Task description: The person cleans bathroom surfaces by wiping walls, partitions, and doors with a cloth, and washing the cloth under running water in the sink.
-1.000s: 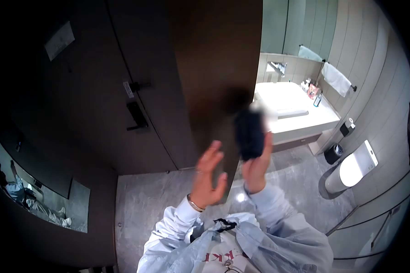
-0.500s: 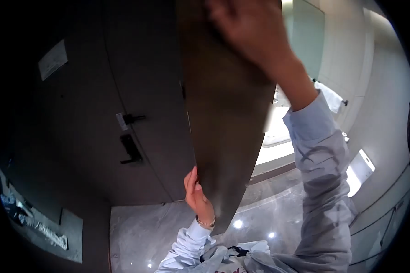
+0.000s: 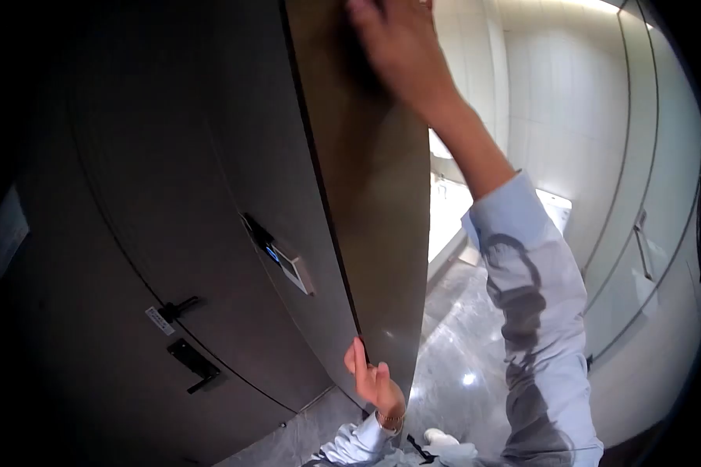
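Observation:
A tall brown panel (image 3: 366, 194), like a door leaf, stands upright in the middle of the view. Low on its left edge is my left hand (image 3: 378, 381), with its fingers round the edge and the thumb in front. My right hand (image 3: 413, 58) reaches up against the upper face of the panel, thumb stretched out. The frame's top cuts off its other fingertips, and I cannot tell if anything lies under the palm.
Left of the panel, a small wall-mounted control box (image 3: 292, 268) sticks out. A dark door (image 3: 132, 233) with a black lever handle (image 3: 195, 366) is farther left. On the right are a white basin counter (image 3: 448, 210), a pale cabinet front (image 3: 639, 226) and shiny grey floor (image 3: 463, 335).
My view has turned, and the control box has come into sight left of the panel. Both hands stay at the panel; the left shows lower and farther right in view.

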{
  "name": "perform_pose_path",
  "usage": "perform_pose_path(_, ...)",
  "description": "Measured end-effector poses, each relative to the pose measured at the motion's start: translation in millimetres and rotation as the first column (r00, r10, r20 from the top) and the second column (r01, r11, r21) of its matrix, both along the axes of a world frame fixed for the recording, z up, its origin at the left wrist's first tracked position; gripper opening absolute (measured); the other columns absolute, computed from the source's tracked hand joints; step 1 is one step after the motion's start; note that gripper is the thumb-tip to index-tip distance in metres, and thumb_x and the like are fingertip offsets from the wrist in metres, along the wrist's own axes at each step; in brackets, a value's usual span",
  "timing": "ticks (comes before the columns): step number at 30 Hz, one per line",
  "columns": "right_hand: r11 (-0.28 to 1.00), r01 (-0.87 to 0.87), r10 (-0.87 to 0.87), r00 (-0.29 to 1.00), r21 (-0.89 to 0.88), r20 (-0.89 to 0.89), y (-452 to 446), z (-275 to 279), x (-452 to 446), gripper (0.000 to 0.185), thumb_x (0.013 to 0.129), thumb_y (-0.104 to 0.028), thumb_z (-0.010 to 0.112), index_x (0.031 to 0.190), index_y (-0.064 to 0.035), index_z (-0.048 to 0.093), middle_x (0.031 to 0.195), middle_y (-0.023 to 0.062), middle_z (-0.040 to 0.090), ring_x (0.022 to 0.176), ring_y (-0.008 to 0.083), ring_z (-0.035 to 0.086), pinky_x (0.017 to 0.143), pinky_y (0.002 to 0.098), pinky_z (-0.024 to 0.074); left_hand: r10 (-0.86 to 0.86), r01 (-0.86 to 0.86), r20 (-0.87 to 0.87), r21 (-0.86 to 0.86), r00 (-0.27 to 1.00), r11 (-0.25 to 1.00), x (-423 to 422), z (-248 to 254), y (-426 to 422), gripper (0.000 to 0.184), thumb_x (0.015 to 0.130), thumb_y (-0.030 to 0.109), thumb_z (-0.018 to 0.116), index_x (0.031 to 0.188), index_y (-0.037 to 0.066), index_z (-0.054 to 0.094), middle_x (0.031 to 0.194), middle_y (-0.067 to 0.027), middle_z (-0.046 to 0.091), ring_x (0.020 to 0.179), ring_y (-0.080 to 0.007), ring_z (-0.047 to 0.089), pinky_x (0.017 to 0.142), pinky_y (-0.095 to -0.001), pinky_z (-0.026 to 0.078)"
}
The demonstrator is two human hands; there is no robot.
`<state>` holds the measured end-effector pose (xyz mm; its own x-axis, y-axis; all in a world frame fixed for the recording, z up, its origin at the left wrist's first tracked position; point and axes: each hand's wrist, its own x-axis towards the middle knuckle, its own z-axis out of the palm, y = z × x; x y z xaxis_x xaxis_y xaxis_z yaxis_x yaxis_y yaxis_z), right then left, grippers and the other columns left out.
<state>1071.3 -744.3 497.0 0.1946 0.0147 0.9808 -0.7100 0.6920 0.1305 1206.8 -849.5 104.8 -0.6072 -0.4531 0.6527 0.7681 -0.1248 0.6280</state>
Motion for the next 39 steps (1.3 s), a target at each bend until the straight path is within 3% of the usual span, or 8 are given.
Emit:
perform_pose_path(5, 0.991, 0.002, 0.023, 0.983, -0.135, 0.184, -6.1, -135.7, 12.3, 0.069, 0.094, -0.043, 0.044, 0.148, -0.0047, 0.024, 0.153, 0.0214, 0.020, 0.142, 0.0374, 0.018, 0.112, 0.0553, 0.0148, -0.138, 0.138, 0.013, 0.010, 0.990, 0.990, 22.1, -13.2, -19.3, 0.069, 0.090, 0.030, 0.057, 0.136, -0.015, 0.035, 0.135, -0.0153, 0.035, 0.123, -0.0239, 0.041, 0.104, -0.0360, 0.031)
perform_pose_path(10, 0.948, -0.069, 0.010, 0.982, 0.311, 0.190, -53.0, -141.8, 85.8, 0.063, 0.095, -0.038, 0.043, 0.148, -0.0100, 0.026, 0.152, 0.0232, 0.021, 0.142, 0.0389, 0.016, 0.113, 0.0538, 0.0129, -0.194, 0.194, 0.010, 0.007, 0.981, 0.981, 18.0, -22.4, -16.6, 0.076, 0.089, 0.034, 0.059, 0.139, -0.015, 0.030, 0.138, -0.0160, 0.032, 0.123, -0.0248, 0.040, 0.105, -0.0361, 0.029)
perform_pose_path(13, 0.997, -0.071, 0.070, 0.996, 0.020, 0.048, -27.0, -113.6, 34.3, 0.060, 0.095, -0.031, 0.046, 0.147, -0.0073, 0.027, 0.151, 0.0225, 0.023, 0.141, 0.0379, 0.020, 0.114, 0.0492, 0.0160, -0.117, 0.117, 0.063, 0.005, 0.991, 0.993, 18.4, -22.3, -14.0, 0.078, 0.089, 0.037, 0.059, 0.141, -0.013, 0.028, 0.137, -0.0167, 0.032, 0.122, -0.0253, 0.040, 0.104, -0.0363, 0.029)
perform_pose_path(17, 0.960, -0.090, 0.182, 0.920, -0.264, 0.347, -21.0, -253.5, 37.2, 0.063, 0.094, -0.023, 0.047, 0.147, 0.0003, 0.021, 0.151, 0.0280, 0.018, 0.141, 0.0437, 0.015, 0.114, 0.0500, 0.0127, -0.057, 0.066, 0.063, -0.147, 0.996, 0.987, 23.5, -29.6, -23.9, 0.082, 0.090, 0.045, 0.056, 0.142, -0.012, 0.028, 0.136, -0.0173, 0.032, 0.120, -0.0248, 0.040, 0.104, -0.0363, 0.029)
perform_pose_path(22, 0.990, -0.132, 0.099, 0.887, 0.042, 0.452, -60.7, -272.1, 95.0, 0.077, 0.090, -0.041, 0.049, 0.149, -0.0027, 0.018, 0.153, 0.0283, 0.007, 0.141, 0.0480, 0.009, 0.112, 0.0567, 0.0103, -0.053, 0.058, 0.052, -0.099, 0.997, 0.993, 18.5, -25.3, -14.9, 0.071, 0.090, 0.035, 0.038, 0.143, -0.010, 0.027, 0.139, -0.0180, 0.029, 0.127, -0.0253, 0.036, 0.105, -0.0344, 0.027)
perform_pose_path(26, 0.987, -0.134, 0.158, 0.917, -0.089, 0.365, -7.5, -229.4, 39.5, 0.071, 0.092, -0.034, 0.048, 0.147, 0.0012, 0.019, 0.153, 0.0266, 0.009, 0.141, 0.0459, 0.012, 0.114, 0.0527, 0.0109, -0.008, 0.010, 0.027, -0.066, 1.000, 0.998, 16.7, -20.3, -6.5, 0.067, 0.089, 0.030, 0.031, 0.144, -0.009, 0.026, 0.141, -0.0171, 0.030, 0.129, -0.0274, 0.034, 0.107, -0.0374, 0.027)
perform_pose_path(31, 0.916, -0.048, 0.306, 0.728, -0.399, 0.613, -21.8, -432.9, 59.0, 0.070, 0.094, -0.028, 0.046, 0.145, 0.0088, 0.015, 0.151, 0.0307, 0.011, 0.140, 0.0480, 0.011, 0.114, 0.0506, 0.0091, -0.083, 0.083, -0.010, -0.064, 0.996, 0.995, 14.2, -14.8, -9.5, 0.069, 0.091, 0.034, 0.030, 0.145, -0.008, 0.024, 0.142, -0.0169, 0.032, 0.131, -0.0287, 0.033, 0.109, -0.0380, 0.024)
perform_pose_path(39, 0.992, -0.086, 0.042, 0.919, 0.096, 0.392, -46.8, -337.3, 78.2, 0.064, 0.094, -0.040, 0.043, 0.144, -0.0030, 0.032, 0.151, 0.0218, 0.024, 0.141, 0.0412, 0.018, 0.113, 0.0551, 0.0097, -0.334, 0.336, 0.048, -0.022, 0.941, 0.942, 29.8, -22.2, -36.8, 0.082, 0.094, 0.055, 0.029, 0.146, -0.008, 0.019, 0.151, -0.0146, 0.023, 0.139, -0.0266, 0.024, 0.114, -0.0385, 0.012)
